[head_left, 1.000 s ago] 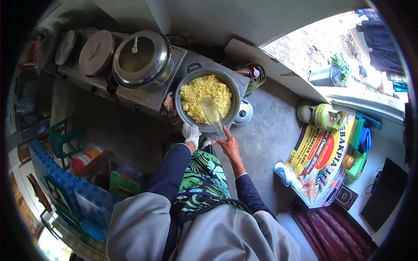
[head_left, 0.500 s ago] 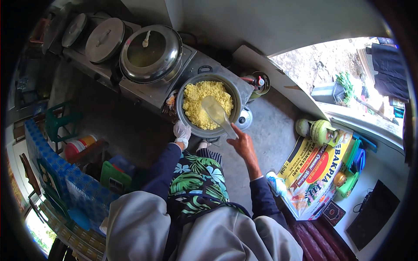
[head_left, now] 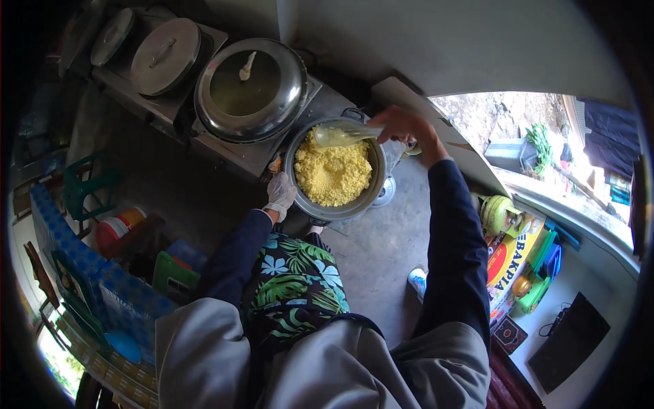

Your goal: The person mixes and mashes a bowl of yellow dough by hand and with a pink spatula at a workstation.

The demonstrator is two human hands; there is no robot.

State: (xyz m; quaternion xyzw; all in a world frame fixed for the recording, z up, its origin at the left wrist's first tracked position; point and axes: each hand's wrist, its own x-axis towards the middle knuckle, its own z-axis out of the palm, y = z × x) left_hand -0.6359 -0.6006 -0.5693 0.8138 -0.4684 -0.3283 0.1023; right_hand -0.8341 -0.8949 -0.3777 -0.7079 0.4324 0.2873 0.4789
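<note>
A wide grey metal pot [head_left: 297,198] holds a heap of yellow crumbly food [head_left: 334,172]. My left hand [head_left: 281,193], in a clear plastic glove, is closed on the pot's left rim. Across the pot at its far right side, my bare right hand [head_left: 405,128] grips the handle of a broad, pale rice paddle [head_left: 338,134]. The paddle lies nearly level over the far part of the heap, its blade toward the left. Some of the food under the blade is hidden.
A big domed lid [head_left: 289,112] covers another vessel on the stove [head_left: 235,153], left of the pot. More lidded pots, one with a flat lid [head_left: 165,58], stand farther left. On the floor at right are a small lid [head_left: 387,192] and a green gas cylinder [head_left: 501,217].
My right hand has moved from the near right to the far right, swinging the paddle across the heap's far side. The pot has turned clockwise, with my left hand still at its rim.
</note>
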